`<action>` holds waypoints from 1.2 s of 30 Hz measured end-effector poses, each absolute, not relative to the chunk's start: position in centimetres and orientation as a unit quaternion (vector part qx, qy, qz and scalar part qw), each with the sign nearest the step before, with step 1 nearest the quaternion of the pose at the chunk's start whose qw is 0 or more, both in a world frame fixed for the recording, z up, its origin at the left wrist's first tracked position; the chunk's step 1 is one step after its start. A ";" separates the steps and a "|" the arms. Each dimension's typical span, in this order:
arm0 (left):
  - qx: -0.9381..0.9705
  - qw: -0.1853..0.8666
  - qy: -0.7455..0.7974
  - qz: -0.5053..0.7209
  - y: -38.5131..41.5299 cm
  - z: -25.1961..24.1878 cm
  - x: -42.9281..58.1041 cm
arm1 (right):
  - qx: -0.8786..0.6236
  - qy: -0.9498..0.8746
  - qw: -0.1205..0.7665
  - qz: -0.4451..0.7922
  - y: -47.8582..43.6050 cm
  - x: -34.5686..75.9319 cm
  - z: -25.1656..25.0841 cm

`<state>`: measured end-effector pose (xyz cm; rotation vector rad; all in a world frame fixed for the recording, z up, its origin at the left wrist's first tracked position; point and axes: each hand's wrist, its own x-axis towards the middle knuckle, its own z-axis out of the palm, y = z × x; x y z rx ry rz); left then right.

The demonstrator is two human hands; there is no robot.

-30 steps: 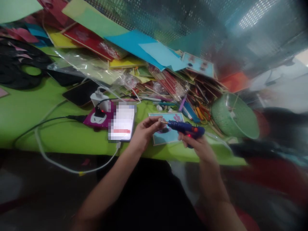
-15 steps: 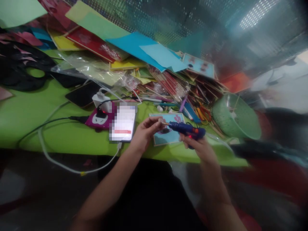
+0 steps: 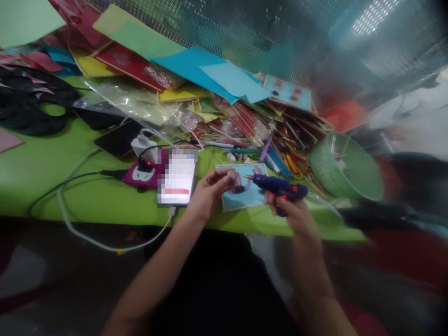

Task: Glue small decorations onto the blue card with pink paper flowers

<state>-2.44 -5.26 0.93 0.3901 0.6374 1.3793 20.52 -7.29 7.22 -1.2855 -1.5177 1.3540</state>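
Observation:
My right hand (image 3: 296, 207) is wrapped round the grip of a dark blue glue gun (image 3: 280, 186), a small red light glowing on it. The gun's metal nozzle points left, a short gap from my left fingertips. My left hand (image 3: 210, 193) is closed in a pinch on something small and pale, too small to make out. Behind and below both hands a light blue picture card (image 3: 252, 200) with pink and dark shapes lies on the green tabletop (image 3: 210, 223); the left fingers cover part of it.
Left of my hands a lit phone (image 3: 178, 179) is plugged into a white cable, beside a purple power strip (image 3: 135, 175). A green bowl (image 3: 350, 172) stands at right. Sticks, scissors (image 3: 294, 163), coloured sheets (image 3: 213, 70) and plastic bags pile up behind.
The glue gun has moved right, its nozzle now apart from my left fingertips. My left hand keeps its pinch in nearly the same spot.

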 end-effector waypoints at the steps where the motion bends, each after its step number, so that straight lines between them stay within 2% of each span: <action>1: 0.181 0.702 0.293 0.623 -5.2 0.8 -2.5 | -0.481 -0.580 0.380 0.537 -7.4 20.8 7.1; 5: 0.258 0.646 0.356 0.623 -5.0 0.6 -2.6 | -0.451 -0.541 0.456 0.544 -7.5 21.6 6.9; 9: 0.386 0.541 0.453 0.595 -4.5 1.5 -2.6 | -0.460 -0.513 0.493 0.531 -7.8 22.9 6.2; 15: 0.609 0.311 0.593 0.425 -3.0 3.6 -2.0 | -0.487 -0.488 0.487 0.536 -8.4 25.4 3.8; 18: 0.667 0.239 0.620 0.337 -2.3 4.2 -1.3 | -0.486 -0.485 0.477 0.549 -8.6 26.0 2.7; 27: 0.728 0.154 0.640 0.191 -0.7 4.8 -0.1 | -0.459 -0.454 0.489 0.586 -8.7 27.2 1.4; 36: 0.741 0.130 0.638 0.163 -0.6 5.0 0.7 | -0.508 -0.451 0.470 0.564 -9.3 27.3 1.7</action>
